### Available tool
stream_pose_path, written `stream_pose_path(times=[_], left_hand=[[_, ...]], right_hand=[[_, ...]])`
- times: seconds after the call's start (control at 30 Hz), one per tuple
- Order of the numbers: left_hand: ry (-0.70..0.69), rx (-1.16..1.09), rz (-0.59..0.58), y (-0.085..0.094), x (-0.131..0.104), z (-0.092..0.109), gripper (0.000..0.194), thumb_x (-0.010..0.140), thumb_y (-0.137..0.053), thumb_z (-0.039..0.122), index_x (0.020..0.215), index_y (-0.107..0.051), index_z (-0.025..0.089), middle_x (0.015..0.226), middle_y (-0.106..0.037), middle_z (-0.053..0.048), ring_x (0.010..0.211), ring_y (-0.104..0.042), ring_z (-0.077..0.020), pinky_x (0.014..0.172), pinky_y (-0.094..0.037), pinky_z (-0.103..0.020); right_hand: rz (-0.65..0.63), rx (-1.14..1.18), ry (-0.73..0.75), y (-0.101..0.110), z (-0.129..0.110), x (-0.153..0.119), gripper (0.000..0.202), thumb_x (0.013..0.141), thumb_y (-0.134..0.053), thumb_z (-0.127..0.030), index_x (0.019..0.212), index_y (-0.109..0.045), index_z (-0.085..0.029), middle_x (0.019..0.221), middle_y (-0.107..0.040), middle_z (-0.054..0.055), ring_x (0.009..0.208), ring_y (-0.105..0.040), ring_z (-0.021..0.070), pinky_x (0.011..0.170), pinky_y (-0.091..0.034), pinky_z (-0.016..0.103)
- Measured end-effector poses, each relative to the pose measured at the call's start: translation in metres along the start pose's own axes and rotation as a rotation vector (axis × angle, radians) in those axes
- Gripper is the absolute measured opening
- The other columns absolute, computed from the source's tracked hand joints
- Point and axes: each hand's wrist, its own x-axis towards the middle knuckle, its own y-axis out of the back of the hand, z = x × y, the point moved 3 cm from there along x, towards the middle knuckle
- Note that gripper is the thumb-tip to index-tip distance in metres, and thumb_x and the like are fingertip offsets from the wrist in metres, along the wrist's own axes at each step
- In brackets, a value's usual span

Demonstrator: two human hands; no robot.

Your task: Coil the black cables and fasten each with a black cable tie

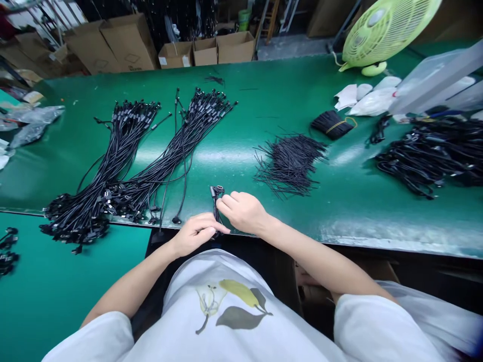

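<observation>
A folded black cable [216,195] with connector ends stands out between my hands at the front edge of the green table. My left hand [196,232] is closed around its lower part, index finger stretched across it. Beside it, my right hand [241,211] is curled with fingers pinched against the cable's upper part; whether a twist tie is in them is hidden. To the right lies a loose heap of short black twist ties [290,163]. Two long bundles of straight black cables, a left one [123,138] and a right one [181,143], lie to the left.
A banded bundle of black ties [332,124] lies behind the heap. Coiled cables [433,156] are piled at the right, near white packets [373,98] and a green fan [385,32]. Cardboard boxes [226,49] stand beyond the table. Plastic bags [33,123] lie far left.
</observation>
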Motion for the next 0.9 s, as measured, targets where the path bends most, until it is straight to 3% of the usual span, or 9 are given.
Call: stream_pose_path(times=[0.1, 0.2, 0.3, 0.43, 0.5, 0.57, 0.7, 0.77, 0.9], left_hand=[[0.320, -0.205, 0.084, -0.010, 0.010, -0.022, 0.037, 0.085, -0.056, 0.038, 0.058, -0.066, 0.015, 0.055, -0.052, 0.000, 0.057, -0.044, -0.0126, 0.062, -0.037, -0.026], [0.443, -0.434, 0.225, -0.009, 0.026, -0.041, 0.038, 0.081, -0.056, 0.046, 0.065, -0.066, 0.013, 0.053, -0.048, 0.001, 0.051, -0.038, -0.0097, 0.054, -0.032, -0.024], [0.389, -0.620, 0.323, 0.009, 0.036, -0.037, 0.044, 0.084, -0.050, 0.051, 0.092, -0.072, 0.013, 0.068, -0.056, -0.002, 0.059, -0.045, -0.0110, 0.058, -0.037, -0.023], [0.225, -0.620, 0.266, 0.026, 0.030, -0.009, 0.050, 0.085, -0.051, 0.055, 0.082, -0.076, 0.012, 0.087, -0.061, -0.009, 0.080, -0.055, -0.0175, 0.073, -0.046, -0.028], [0.146, -0.456, 0.256, 0.022, 0.024, -0.001, 0.038, 0.079, -0.067, 0.048, 0.098, -0.075, 0.016, 0.109, -0.060, -0.009, 0.099, -0.055, -0.0209, 0.086, -0.045, -0.031], [0.123, -0.391, 0.302, 0.010, 0.018, -0.003, 0.054, 0.073, -0.076, 0.040, 0.124, -0.063, 0.025, 0.132, -0.052, -0.008, 0.119, -0.049, -0.0236, 0.100, -0.040, -0.033], [0.172, -0.491, 0.243, -0.021, 0.015, -0.020, 0.054, 0.089, -0.055, 0.046, 0.137, -0.050, 0.021, 0.141, -0.051, -0.010, 0.132, -0.043, -0.0257, 0.110, -0.033, -0.040], [0.170, -0.408, 0.248, -0.028, 0.015, -0.024, 0.050, 0.092, -0.050, 0.046, 0.133, -0.054, 0.018, 0.137, -0.055, -0.010, 0.131, -0.045, -0.0258, 0.112, -0.032, -0.040], [0.147, -0.174, 0.401, -0.022, 0.015, -0.022, 0.048, 0.092, -0.049, 0.045, 0.131, -0.056, 0.019, 0.140, -0.054, -0.009, 0.134, -0.043, -0.0228, 0.114, -0.029, -0.035]], right_hand=[[-0.024, 0.030, 0.034, -0.003, -0.009, 0.003, 0.024, 0.093, -0.040, -0.014, 0.076, -0.055, -0.016, 0.068, -0.048, 0.005, 0.065, -0.036, 0.0175, 0.058, -0.020, 0.033], [0.014, 0.113, -0.023, -0.006, -0.022, 0.004, 0.025, 0.092, -0.039, -0.010, 0.073, -0.055, -0.015, 0.070, -0.052, 0.005, 0.067, -0.038, 0.0169, 0.060, -0.023, 0.032], [0.003, 0.264, -0.100, -0.013, -0.031, 0.001, 0.024, 0.091, -0.039, -0.009, 0.075, -0.056, -0.016, 0.072, -0.055, 0.004, 0.068, -0.040, 0.0156, 0.062, -0.027, 0.029], [-0.046, 0.340, -0.169, -0.022, -0.024, -0.007, 0.025, 0.093, -0.039, -0.012, 0.079, -0.059, -0.017, 0.071, -0.057, 0.003, 0.066, -0.043, 0.0146, 0.062, -0.029, 0.027], [-0.027, 0.269, -0.255, -0.021, -0.012, -0.010, 0.025, 0.095, -0.040, -0.015, 0.080, -0.060, -0.016, 0.071, -0.058, 0.003, 0.066, -0.044, 0.0148, 0.062, -0.030, 0.027], [0.004, 0.182, -0.319, -0.017, -0.003, -0.009, 0.025, 0.095, -0.042, -0.017, 0.078, -0.060, -0.016, 0.070, -0.058, 0.003, 0.067, -0.044, 0.0151, 0.063, -0.030, 0.027], [0.017, 0.165, -0.360, -0.005, -0.002, -0.003, 0.026, 0.094, -0.043, -0.017, 0.072, -0.056, -0.017, 0.067, -0.056, 0.003, 0.066, -0.044, 0.0151, 0.062, -0.029, 0.028], [-0.015, 0.310, -0.440, -0.004, -0.004, -0.002, 0.027, 0.094, -0.041, -0.019, 0.072, -0.056, -0.018, 0.068, -0.056, 0.003, 0.065, -0.045, 0.0144, 0.062, -0.030, 0.027], [-0.093, 0.831, -0.719, -0.013, -0.004, -0.007, 0.024, 0.092, -0.044, -0.028, 0.074, -0.056, -0.018, 0.071, -0.056, 0.002, 0.064, -0.046, 0.0126, 0.061, -0.034, 0.024]])
